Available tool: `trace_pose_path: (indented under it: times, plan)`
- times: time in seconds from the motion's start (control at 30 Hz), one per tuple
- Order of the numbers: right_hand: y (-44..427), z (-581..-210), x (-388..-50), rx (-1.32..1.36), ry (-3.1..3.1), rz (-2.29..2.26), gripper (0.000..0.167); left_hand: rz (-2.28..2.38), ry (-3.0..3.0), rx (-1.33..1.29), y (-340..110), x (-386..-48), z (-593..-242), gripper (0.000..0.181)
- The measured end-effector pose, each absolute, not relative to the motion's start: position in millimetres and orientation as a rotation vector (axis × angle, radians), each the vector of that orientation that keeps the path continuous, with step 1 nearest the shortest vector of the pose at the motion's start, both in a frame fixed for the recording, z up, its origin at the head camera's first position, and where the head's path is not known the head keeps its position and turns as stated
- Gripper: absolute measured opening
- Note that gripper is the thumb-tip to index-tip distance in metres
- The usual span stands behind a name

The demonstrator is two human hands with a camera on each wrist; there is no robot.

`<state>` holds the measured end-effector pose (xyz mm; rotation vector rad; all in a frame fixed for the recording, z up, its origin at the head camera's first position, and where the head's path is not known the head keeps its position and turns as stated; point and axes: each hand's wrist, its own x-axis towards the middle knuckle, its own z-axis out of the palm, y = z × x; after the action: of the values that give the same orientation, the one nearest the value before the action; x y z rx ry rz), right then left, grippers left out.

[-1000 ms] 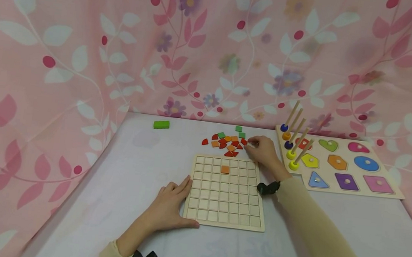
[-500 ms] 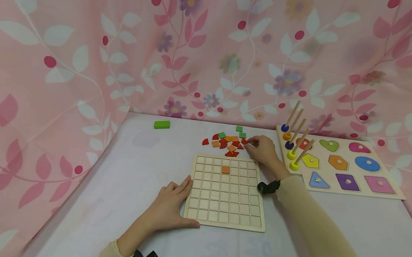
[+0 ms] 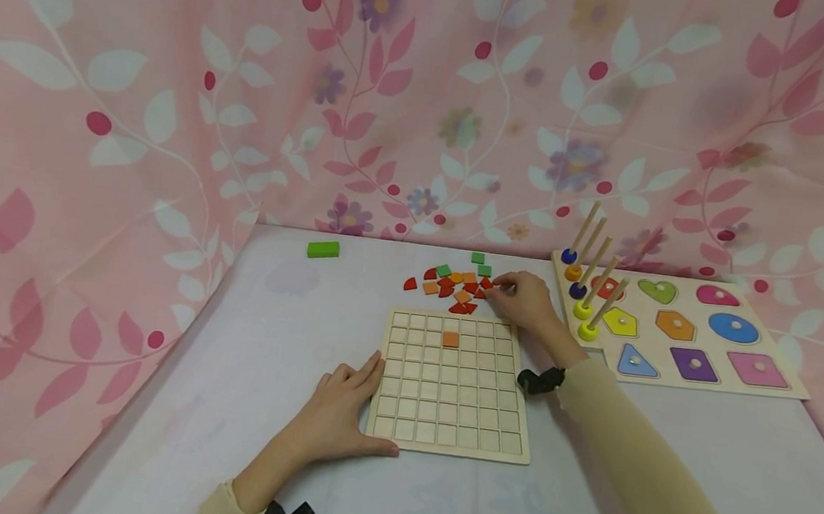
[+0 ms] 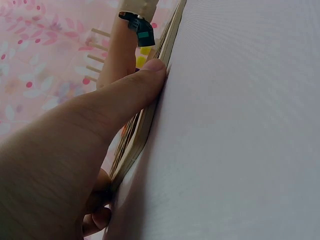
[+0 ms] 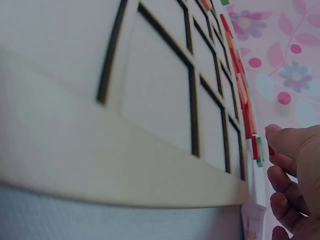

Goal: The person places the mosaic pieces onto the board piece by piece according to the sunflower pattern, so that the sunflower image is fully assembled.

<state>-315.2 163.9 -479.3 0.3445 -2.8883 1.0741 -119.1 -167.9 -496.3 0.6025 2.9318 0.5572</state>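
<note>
The left hand (image 3: 335,412) is spread at the lower left corner of a pale wooden grid board (image 3: 419,390), fingers along its left side and thumb at its near edge. In the left wrist view the thumb of the left hand (image 4: 85,125) lies against the board's rim (image 4: 145,125). One orange square (image 3: 451,340) sits in an upper cell. Beyond the board, at the right side of a scatter of red, orange and green pieces (image 3: 446,291), is the right hand (image 3: 528,303). The right wrist view has the right hand (image 5: 300,175) pinching a small red piece (image 5: 270,148) between thumb and finger.
A green block (image 3: 323,249) lies at the back left of the white table. At the back right stands a wooden puzzle board (image 3: 647,347) with coloured shapes and several upright pegs with beads. A pink floral cloth (image 3: 428,108) hangs behind.
The right wrist has shifted slightly to the right, and the small red piece at the right fingertips has turned a little. The left hand and the grid board have stayed in place.
</note>
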Motion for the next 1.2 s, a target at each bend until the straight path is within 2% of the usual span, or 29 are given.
trace_pose_path:
  times: [0.27,0.8,1.2]
  plan:
    - [157.9,-467.4,-298.5,0.350,-2.808,1.233,0.036,0.576,2.935,0.607,-167.1,-118.2,-495.3,0.132]
    - [112.1,-461.3,-260.1,0.511,-2.637,1.411,0.031,0.581,2.926,0.603,-167.4,-118.2,-493.5,0.133]
    - [103.5,-477.8,-253.3,0.649,-2.681,1.459,0.021,0.576,2.931,0.612,-168.2,-118.2,-494.5,0.134]
